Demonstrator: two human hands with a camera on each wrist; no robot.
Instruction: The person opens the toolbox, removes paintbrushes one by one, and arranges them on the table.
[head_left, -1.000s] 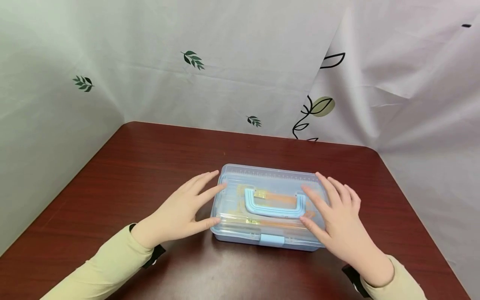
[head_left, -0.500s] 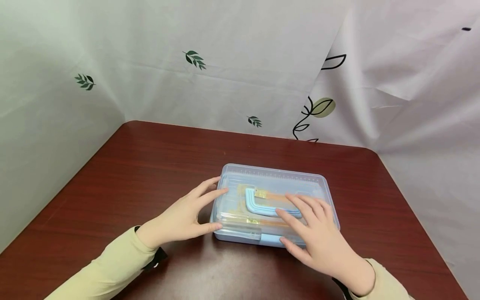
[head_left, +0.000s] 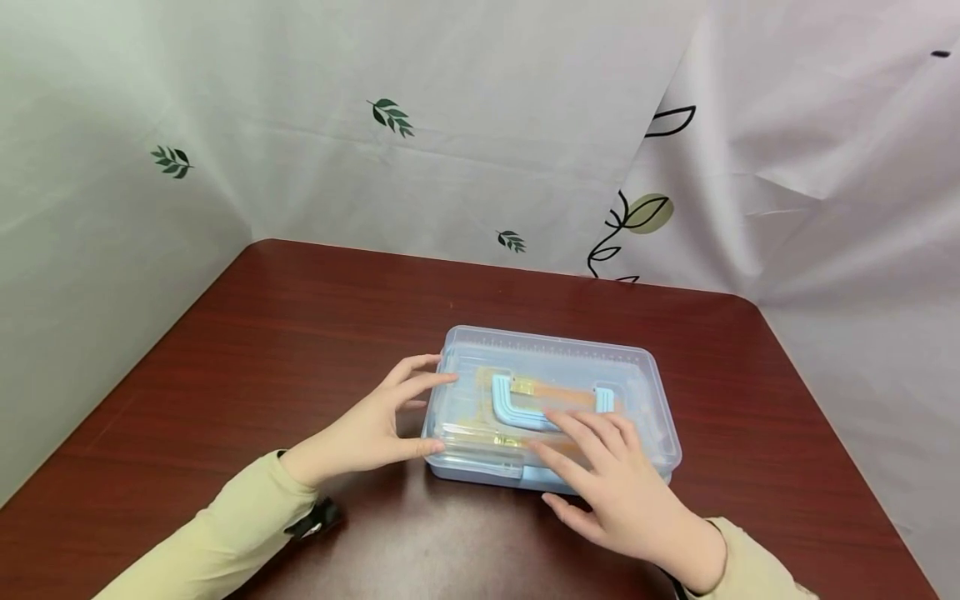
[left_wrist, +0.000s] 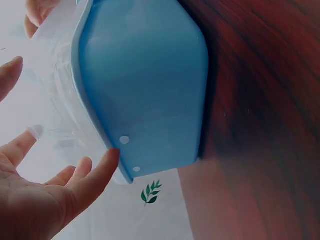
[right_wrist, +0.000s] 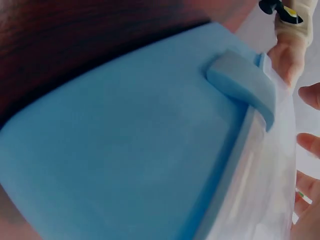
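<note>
A lidded plastic box (head_left: 637, 379) lies on the table, its lid clear and its base blue. My left hand (head_left: 360, 429) is at the box's left end, thumb and fingers spread, fingertips at the lid's edge. In the left wrist view one finger of the left hand (left_wrist: 45, 200) reaches the rim of the blue base (left_wrist: 150, 85). Over the front right of the lid is my right hand (head_left: 622, 492), fingers spread, thumb low by the front latch (head_left: 538, 477). Its fingers overlap the light blue carry handle (head_left: 517, 415). In the right wrist view the latch (right_wrist: 242, 82) hooks over the lid's rim.
Wooden-handled brushes (head_left: 558, 393) show through the lid. The dark red wooden table (head_left: 337, 308) runs to a pale hanging cloth (head_left: 300, 192) with leaf prints behind and at the sides. Black straps (head_left: 315, 518) sit at the wrists.
My right hand has moved left and toward me, from the box's right end to its front near the latch. The left hand has barely shifted, and the box stays in place.
</note>
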